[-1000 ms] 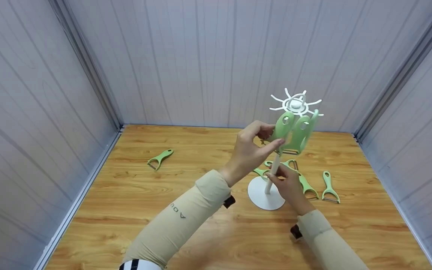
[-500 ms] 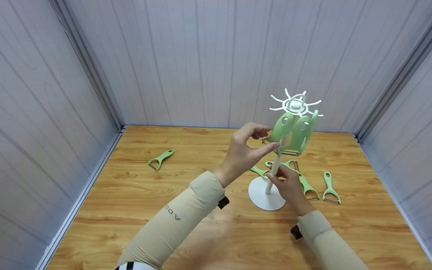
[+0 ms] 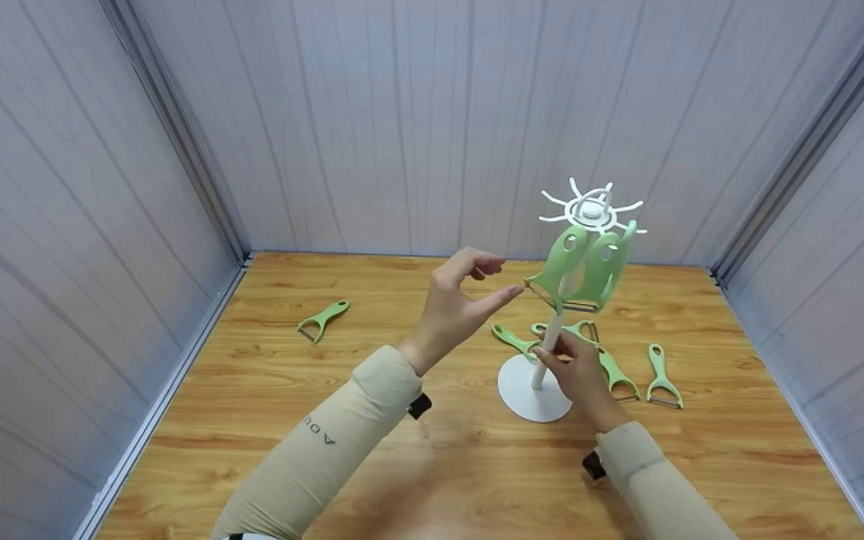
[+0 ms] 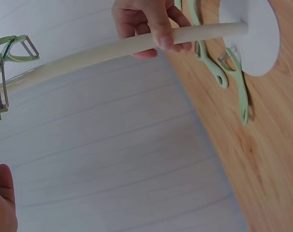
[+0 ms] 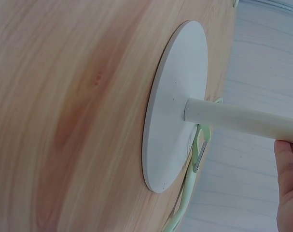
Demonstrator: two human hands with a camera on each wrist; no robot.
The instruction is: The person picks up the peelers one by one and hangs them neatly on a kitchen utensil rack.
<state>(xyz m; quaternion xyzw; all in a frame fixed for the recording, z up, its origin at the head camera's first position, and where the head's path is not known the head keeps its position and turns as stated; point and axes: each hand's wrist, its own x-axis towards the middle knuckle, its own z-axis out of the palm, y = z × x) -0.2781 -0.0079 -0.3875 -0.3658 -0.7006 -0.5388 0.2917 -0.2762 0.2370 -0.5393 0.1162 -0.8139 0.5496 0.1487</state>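
Observation:
A white stand with a round base [image 3: 526, 394] and a ring of hooks [image 3: 591, 211] on top rises from the table. Several green peelers hang from its hooks on the near side, among them a left one [image 3: 561, 259] and a middle one [image 3: 598, 270]. My right hand [image 3: 580, 371] pinches the pole [image 5: 243, 121] low down, above the base. Left of the hanging peelers my left hand [image 3: 458, 300] is in the air, thumb and fingers spread apart, holding nothing; in the left wrist view only part of it shows at the edge.
One peeler [image 3: 323, 320] lies alone on the left of the table. Around the base lie more: one behind it [image 3: 513, 341], one beside my right hand [image 3: 618, 375] and one farther right [image 3: 661, 377]. Grey panel walls [image 3: 417, 127] enclose the table at the back and sides.
My left hand has let go of the left hanging peeler and moved away to the left. That peeler stays on the stand. My right hand has kept its hold on the pole.

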